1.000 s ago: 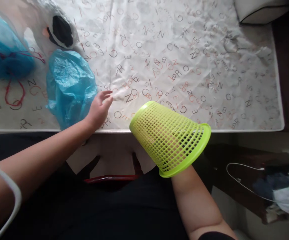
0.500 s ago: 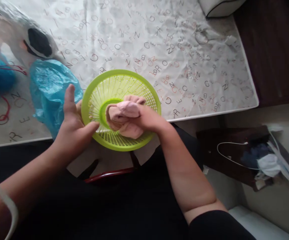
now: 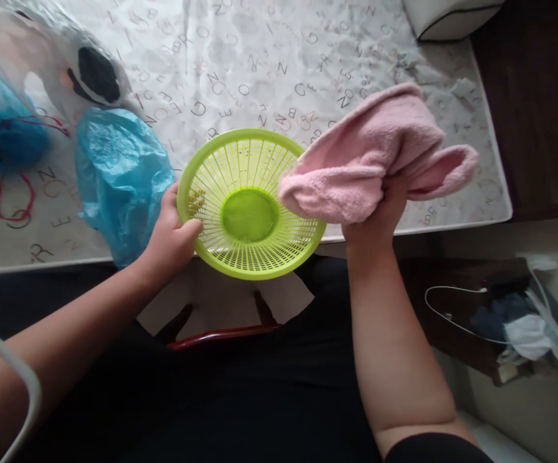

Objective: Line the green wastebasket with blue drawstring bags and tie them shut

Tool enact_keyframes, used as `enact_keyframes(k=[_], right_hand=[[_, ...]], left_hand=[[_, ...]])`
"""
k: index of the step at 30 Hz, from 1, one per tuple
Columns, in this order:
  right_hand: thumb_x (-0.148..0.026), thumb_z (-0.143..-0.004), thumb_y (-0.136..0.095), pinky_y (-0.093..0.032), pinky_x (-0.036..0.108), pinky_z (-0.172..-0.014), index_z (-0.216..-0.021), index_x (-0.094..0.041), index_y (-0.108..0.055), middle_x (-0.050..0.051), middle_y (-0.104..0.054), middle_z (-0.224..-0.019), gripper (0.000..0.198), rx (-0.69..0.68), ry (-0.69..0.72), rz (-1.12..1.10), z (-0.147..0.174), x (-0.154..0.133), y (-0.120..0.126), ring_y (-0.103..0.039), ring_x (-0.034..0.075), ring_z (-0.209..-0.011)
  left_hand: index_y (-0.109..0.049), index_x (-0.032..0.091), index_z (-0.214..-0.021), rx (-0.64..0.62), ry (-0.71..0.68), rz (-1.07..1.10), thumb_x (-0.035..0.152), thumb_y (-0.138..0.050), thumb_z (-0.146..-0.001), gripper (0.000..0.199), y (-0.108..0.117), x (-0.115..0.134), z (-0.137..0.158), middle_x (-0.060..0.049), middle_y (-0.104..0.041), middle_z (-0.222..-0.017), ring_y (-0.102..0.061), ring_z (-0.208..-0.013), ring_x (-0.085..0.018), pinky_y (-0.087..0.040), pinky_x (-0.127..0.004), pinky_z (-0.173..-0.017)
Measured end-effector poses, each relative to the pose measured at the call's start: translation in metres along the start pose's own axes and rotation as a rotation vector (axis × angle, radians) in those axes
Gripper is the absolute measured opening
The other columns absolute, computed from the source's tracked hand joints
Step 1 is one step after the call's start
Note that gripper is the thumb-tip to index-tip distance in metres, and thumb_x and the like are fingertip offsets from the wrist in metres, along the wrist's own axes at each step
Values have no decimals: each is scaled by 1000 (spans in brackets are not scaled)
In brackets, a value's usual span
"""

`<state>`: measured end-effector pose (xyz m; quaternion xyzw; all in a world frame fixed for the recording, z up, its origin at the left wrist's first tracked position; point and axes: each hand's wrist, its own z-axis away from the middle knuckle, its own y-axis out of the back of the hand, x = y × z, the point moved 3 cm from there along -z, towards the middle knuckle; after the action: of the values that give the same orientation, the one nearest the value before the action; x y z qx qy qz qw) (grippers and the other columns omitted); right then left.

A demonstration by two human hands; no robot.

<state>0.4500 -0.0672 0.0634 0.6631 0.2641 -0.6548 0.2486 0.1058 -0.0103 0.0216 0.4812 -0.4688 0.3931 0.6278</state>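
My left hand grips the left rim of a lime-green plastic basket, thumb over the edge and fingers behind the slotted wall. The basket is tilted so that its inside faces me, and its solid round bottom shows bare. To the right, my right hand is closed around a bunched pink towel, lifted clear above the table. One fold of the towel overlaps the basket's right rim. Most of my right fingers are hidden beneath the cloth.
A crumpled blue plastic bag lies left of the basket. Beyond it are a clear plastic bag and another blue bag with red string. The letter-print tablecloth covers the table. A white case stands at the far right corner.
My right hand has moved right and up out of the basket, and the towel now hangs spread wider. My left hand has gone from fingers spread to gripping the rim.
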Motion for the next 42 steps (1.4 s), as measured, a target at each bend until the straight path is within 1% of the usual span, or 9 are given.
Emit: enact_keyframes(k=[4,14,19,21,26,33,36,40,42], right_hand=[[-41,-87,-52,-60,50,-103,-106,-21,-65,10,-68,-113,31,-76,2,109,-1,13,-9,-62,32,-130],[-28,-91,-38,-48,51,-124,-152,-19,-45,11,-54,-155,62,110,307,381,21,26,-28,-55,28,-146],[-33,-94,-42,-44,59,-126,-165,-22,-32,9,-44,-163,72,44,340,452,32,26,-27,-35,33,-161],[-34,-96,-41,-43,59,-126,-165,-27,-33,6,-43,-164,70,-3,319,465,33,27,-31,-30,32,-163],[-31,-93,-48,-34,51,-133,-153,-21,-49,5,-51,-160,61,128,356,353,34,21,-44,-47,27,-153],[-28,-90,-48,-39,45,-132,-145,-20,-54,4,-57,-157,56,145,399,317,36,11,-61,-51,22,-151],[-31,-95,-45,-46,48,-127,-148,-28,-54,1,-57,-156,54,168,404,458,40,5,-67,-52,25,-151],[-29,-100,-41,-54,53,-119,-156,-30,-48,5,-61,-147,57,163,352,651,40,-1,-79,-48,31,-151],[-24,-101,-38,-48,53,-124,-156,-22,-44,10,-57,-150,56,126,286,547,35,-6,-87,-46,31,-149]], left_hand=[[-58,28,-127,23,18,75,9,-70,-68,64,-1,-6,-4,-4,-68,-125,-62,-126,-31,-48,-48,-114],[-57,30,-126,3,80,203,12,-72,-70,61,-10,-12,-17,-3,-68,-121,-64,-122,-29,-56,-44,-103],[-53,34,-135,-25,121,331,14,-69,-72,69,-10,-26,-19,-2,-68,-125,-64,-124,-29,-58,-43,-97],[-53,36,-136,-22,121,343,14,-67,-72,69,-8,-29,-21,-1,-69,-126,-64,-125,-29,-58,-42,-97],[-60,30,-128,14,204,406,11,-64,-68,63,-4,-30,-25,-2,-71,-124,-65,-123,-30,-60,-40,-94],[-66,34,-116,-15,224,410,14,-67,-63,57,1,-24,-34,-3,-74,-113,-69,-114,-33,-64,-46,-88],[-66,34,-113,-5,239,415,15,-66,-61,56,2,-20,-34,-4,-74,-112,-70,-110,-34,-64,-51,-88],[-65,24,-113,-80,431,515,20,-63,-58,55,0,-12,-35,-12,-74,-108,-71,-107,-39,-63,-63,-90],[-64,20,-115,-163,520,533,23,-63,-61,54,4,-7,-39,-15,-73,-109,-69,-109,-42,-59,-71,-93]])
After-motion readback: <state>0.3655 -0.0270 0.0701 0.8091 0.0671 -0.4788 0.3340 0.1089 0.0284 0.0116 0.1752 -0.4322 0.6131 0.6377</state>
